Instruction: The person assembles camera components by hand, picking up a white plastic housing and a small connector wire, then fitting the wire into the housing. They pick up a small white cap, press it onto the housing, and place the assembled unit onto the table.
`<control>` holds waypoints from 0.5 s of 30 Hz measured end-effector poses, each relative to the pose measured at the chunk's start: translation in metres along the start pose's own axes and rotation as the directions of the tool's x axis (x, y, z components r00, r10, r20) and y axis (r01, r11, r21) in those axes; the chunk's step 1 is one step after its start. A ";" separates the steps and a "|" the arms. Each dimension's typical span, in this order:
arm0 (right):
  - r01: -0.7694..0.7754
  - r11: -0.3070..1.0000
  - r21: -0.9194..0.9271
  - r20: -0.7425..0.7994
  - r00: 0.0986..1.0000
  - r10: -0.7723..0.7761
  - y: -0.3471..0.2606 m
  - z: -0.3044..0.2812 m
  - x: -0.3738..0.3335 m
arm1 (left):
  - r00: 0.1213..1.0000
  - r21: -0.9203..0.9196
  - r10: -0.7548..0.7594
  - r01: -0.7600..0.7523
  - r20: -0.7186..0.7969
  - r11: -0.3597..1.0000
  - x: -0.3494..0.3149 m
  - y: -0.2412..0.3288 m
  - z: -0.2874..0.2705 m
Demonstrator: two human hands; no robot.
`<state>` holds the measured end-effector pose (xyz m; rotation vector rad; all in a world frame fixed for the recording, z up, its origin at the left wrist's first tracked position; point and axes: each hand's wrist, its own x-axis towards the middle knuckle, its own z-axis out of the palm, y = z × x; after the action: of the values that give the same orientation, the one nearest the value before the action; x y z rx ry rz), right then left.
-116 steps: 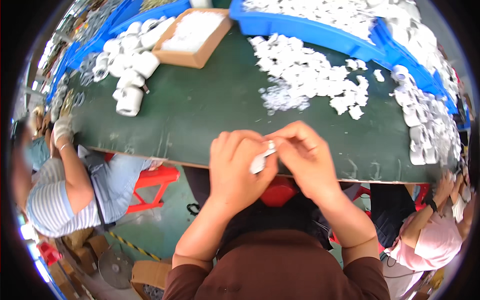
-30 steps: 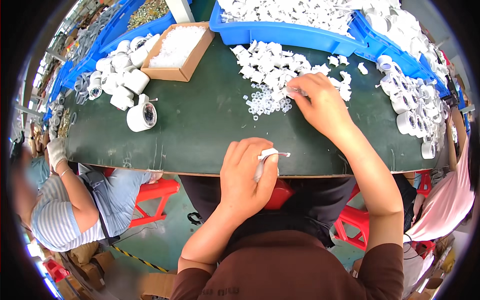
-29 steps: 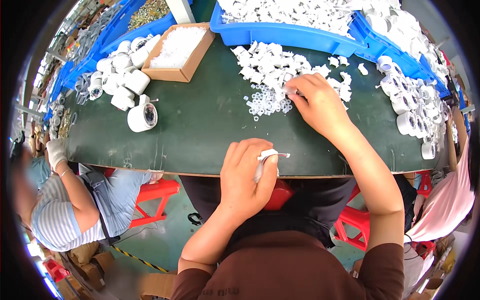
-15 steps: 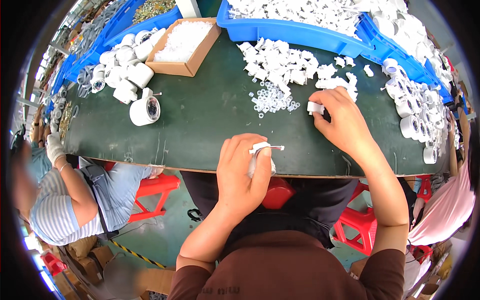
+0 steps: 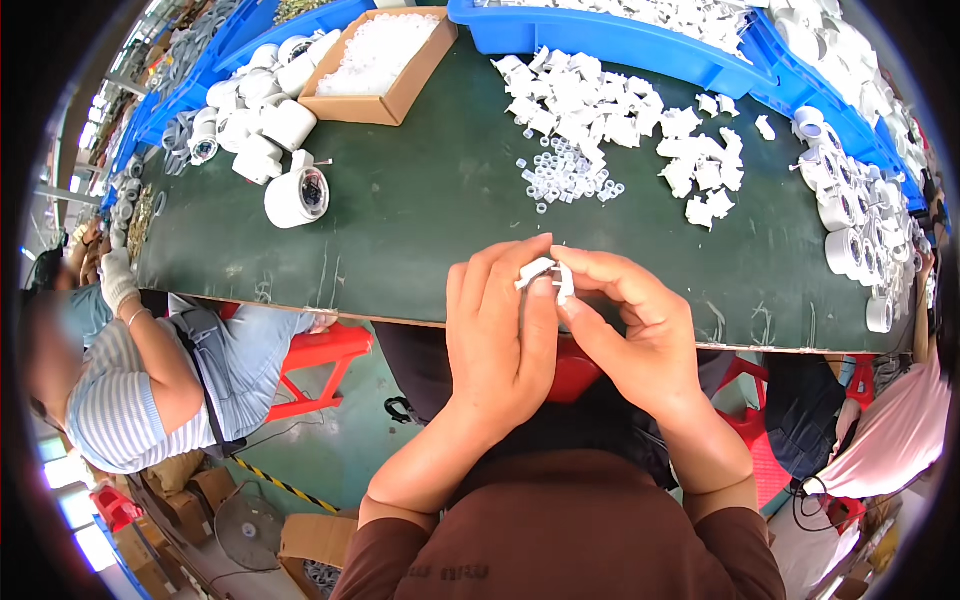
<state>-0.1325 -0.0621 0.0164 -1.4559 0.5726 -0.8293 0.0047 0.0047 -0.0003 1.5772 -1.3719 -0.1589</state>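
Observation:
My left hand [image 5: 497, 335] is wrapped round a white plastic housing [image 5: 535, 270], most of it hidden behind the fingers and thumb. Pinched between finger and thumb of my right hand [image 5: 640, 325] is a small white plastic bracket [image 5: 566, 281]. It is right up against the housing, above the table's near edge; whether the two are joined I cannot tell. Ahead of my hands lie a heap of small clear plastic rings [image 5: 565, 172], a larger pile of white plastic brackets [image 5: 580, 100] and a smaller group of them [image 5: 700, 165] to the right.
A white cylindrical housing [image 5: 292, 198] stands at left on the green table [image 5: 420, 190], near more housings [image 5: 262, 125]. A cardboard box [image 5: 365, 108] holds clear pieces. A blue bin [image 5: 620, 45] lines the back; white round parts [image 5: 845, 225] crowd the right. A person [image 5: 150, 390] sits at left.
My right hand has come left and nearer from beside the bracket pile, bringing the small bracket to the housing. My left hand has turned slightly, and the view has shifted a little.

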 end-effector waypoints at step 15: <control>0.030 0.988 -0.149 -0.070 0.997 -0.041 0.000 0.009 -0.002 | 0.998 -0.035 0.063 -0.064 -0.032 0.997 0.000 -0.007 0.001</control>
<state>-0.1266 -0.0551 0.0163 -1.5794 0.6768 -0.8865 0.0086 0.0028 -0.0053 1.4985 -1.3862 -0.1199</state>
